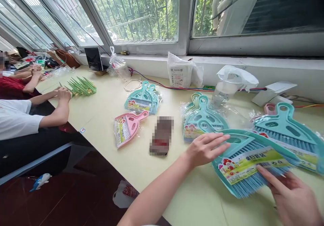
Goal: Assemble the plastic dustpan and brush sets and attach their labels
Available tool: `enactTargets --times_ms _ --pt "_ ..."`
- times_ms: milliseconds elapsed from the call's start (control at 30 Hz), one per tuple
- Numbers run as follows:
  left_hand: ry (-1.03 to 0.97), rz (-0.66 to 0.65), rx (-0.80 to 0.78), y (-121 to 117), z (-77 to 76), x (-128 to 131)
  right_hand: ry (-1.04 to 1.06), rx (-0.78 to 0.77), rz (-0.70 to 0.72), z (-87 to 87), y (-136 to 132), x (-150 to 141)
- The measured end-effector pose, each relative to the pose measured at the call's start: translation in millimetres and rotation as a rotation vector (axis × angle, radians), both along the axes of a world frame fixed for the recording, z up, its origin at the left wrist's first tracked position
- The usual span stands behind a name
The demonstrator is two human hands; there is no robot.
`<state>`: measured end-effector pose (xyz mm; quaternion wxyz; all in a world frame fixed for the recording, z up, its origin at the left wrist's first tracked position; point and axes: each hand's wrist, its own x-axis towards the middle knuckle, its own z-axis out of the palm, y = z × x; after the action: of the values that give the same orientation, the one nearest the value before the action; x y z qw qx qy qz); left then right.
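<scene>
A turquoise dustpan with a blue-bristled brush [250,182] nested in it is tilted above the table, with a printed mushroom label [253,163] across the bristles. My right hand [291,192] grips its lower right side, thumb on the label, the other fingers mostly hidden behind. At the handle end, my left hand [207,148] lies over the pan's edge with long, nearly straight fingers; its thumb is hidden. Close behind are a stack of bagged turquoise sets [288,128] on the right and another turquoise set [202,113] on the left.
A pink dustpan set [130,126], more turquoise sets [141,97] and a blurred phone [162,136] lie on the table [141,162]. A plastic cup [225,87] and a bagged packet [179,72] stand by the window. On the left a co-worker's hands [63,93] touch green sticks [82,86].
</scene>
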<state>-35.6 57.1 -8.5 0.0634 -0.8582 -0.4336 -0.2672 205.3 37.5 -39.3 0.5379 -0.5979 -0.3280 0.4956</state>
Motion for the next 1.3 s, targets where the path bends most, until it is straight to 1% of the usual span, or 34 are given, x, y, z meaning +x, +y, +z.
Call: enactTargets --times_ms 33,100,167,200,233,300,367,400,433,467,500,533,567,600,633,667,700,767,800,867,933,967,1067,1167,1300 --pt "-0.012 -0.029 0.035 -1.0 -0.6 0.9 -0.008 -0.026 0.020 6.8 2.9 -8.7" --pt "-0.031 -0.066 0.129 -2.9 -3.5 3.1 0.005 -0.030 0.051 17.9 6.0 -21.9" --pt "-0.040 -0.059 0.248 -5.0 -7.8 5.8 0.054 0.002 0.059 24.8 6.9 -29.0" --pt "-0.057 -0.029 0.306 -6.2 -9.9 7.3 0.078 0.027 0.052 26.7 6.9 -30.8" --pt "-0.094 0.026 0.359 -7.3 -11.5 8.7 0.102 0.051 0.046 28.0 6.8 -31.7" --pt "-0.251 0.192 0.437 -9.1 -11.5 11.3 0.149 0.100 0.034 29.3 6.7 -32.2" --pt "-0.538 0.388 0.431 -9.7 -5.7 12.8 0.200 0.139 0.012 30.3 6.8 -32.4" --pt "-0.721 0.463 0.378 -9.4 -0.7 13.0 0.229 0.155 0.006 30.9 6.9 -32.7" --pt "-0.921 0.499 0.285 -8.6 5.3 12.6 0.257 0.169 -0.002 31.6 6.9 -33.3" --pt "-1.119 0.483 0.147 -7.4 11.7 11.9 0.284 0.180 -0.002 32.2 6.8 -34.1" --pt "-1.297 0.408 -0.031 -5.9 17.7 10.8 0.306 0.189 -0.001 32.9 6.4 -35.2" --pt "-1.439 0.285 -0.235 -4.3 22.9 9.5 0.323 0.197 0.005 33.5 5.7 -36.6" --pt "-1.532 0.135 -0.438 -3.0 26.9 8.5 0.332 0.202 0.015 34.1 4.7 -38.2" --pt "-1.576 -0.002 -0.612 -2.3 29.5 7.9 0.332 0.206 0.026 34.6 3.3 -39.9" --pt "-1.588 -0.094 -0.743 -2.4 30.9 8.2 0.326 0.209 0.038 35.0 1.8 -41.6" --pt "-1.584 -0.129 -0.830 -3.6 31.3 9.4 0.316 0.212 0.049 35.4 0.2 -43.1" --pt "-1.579 -0.120 -0.879 -5.8 31.1 11.6 0.306 0.215 0.057 35.8 -1.3 -44.5" --pt "-1.582 -0.081 -0.935 -12.2 29.9 18.7 0.291 0.223 0.058 36.6 -3.7 -46.3" --pt "-1.590 -0.093 -0.959 -15.7 29.3 23.1 0.291 0.227 0.050 37.1 -4.4 -46.5" --pt "-1.606 -0.180 -0.993 -21.8 28.5 31.8 0.305 0.236 0.021 38.1 -4.8 -46.0" --pt "-1.604 -0.257 -1.011 -25.6 28.3 39.2 0.331 0.253 -0.022 38.9 -4.4 -44.5" --pt "-1.598 -0.276 -1.018 -26.7 28.3 42.0 0.343 0.264 -0.044 39.1 -4.1 -43.8" --pt "-1.572 -0.287 -1.033 -28.5 28.6 47.1 0.364 0.289 -0.082 37.9 -3.9 -43.0" --pt "-1.537 -0.261 -0.984 -29.0 26.8 48.8 0.391 0.284 -0.081 34.9 -4.6 -45.5" --pt "-1.538 -0.159 -0.862 -24.8 18.2 48.8 0.435 0.272 -0.060 34.3 -6.3 -49.8"
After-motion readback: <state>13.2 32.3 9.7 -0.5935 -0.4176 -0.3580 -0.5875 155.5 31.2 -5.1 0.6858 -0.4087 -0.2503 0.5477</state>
